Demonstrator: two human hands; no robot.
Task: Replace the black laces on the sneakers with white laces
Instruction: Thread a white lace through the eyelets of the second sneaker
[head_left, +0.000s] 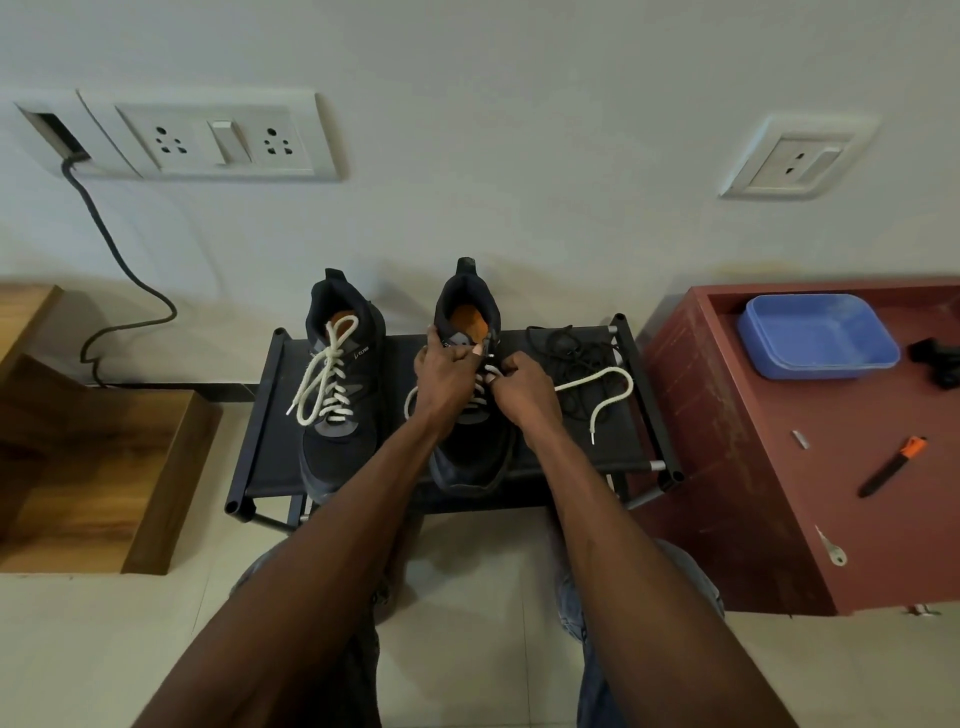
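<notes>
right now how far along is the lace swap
Done: the left shoe is laced white, and the black laces lie off on the rack. In hand: both hands, left hand and right hand, work the white lace at the right shoe's upper eyelets. Left: finishing and tying it.

I saw two dark sneakers standing side by side on the rack, toes toward me and heels to the wall. The left sneaker (340, 384) was already fully laced with a white lace (327, 379), its loose ends draped over the tongue and down the side. The right sneaker (470, 395) was only partly threaded; its white lace (597, 387) trailed off to the right in a curved loop with the tip hanging near the rack edge. The removed black laces (569, 358) lay in a tangled heap just right of that shoe.
</notes>
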